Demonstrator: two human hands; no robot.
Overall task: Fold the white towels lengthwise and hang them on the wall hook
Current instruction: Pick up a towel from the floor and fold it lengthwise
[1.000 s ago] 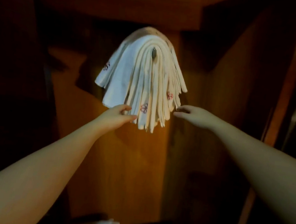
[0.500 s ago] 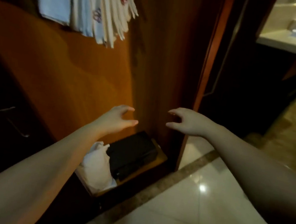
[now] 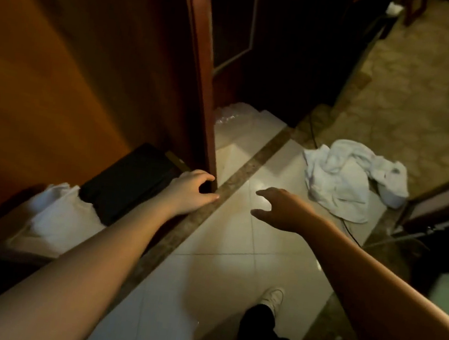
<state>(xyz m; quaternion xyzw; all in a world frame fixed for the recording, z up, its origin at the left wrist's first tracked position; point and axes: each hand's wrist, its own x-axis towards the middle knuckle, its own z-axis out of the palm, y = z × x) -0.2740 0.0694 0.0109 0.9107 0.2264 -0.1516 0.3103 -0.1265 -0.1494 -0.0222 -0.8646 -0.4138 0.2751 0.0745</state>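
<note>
A crumpled white towel (image 3: 350,180) lies in a heap on the pale tiled floor at the right. My right hand (image 3: 281,208) hovers above the tiles to the left of that towel, fingers loosely curled and holding nothing. My left hand (image 3: 188,193) is stretched out beside the foot of the wooden panel, fingers relaxed, also holding nothing. The hook and the towels hanging on it are out of view.
A wooden wall panel (image 3: 74,64) fills the left. At its base sit a black box (image 3: 128,177) and a white bag (image 3: 60,216). A dark stone strip (image 3: 213,199) crosses the floor. My white shoe (image 3: 273,297) stands on the tiles.
The view has swung down and right from the hanging towels to the floor. Both hands have dropped away from the towels and now hover low, with the crumpled towel come into view.
</note>
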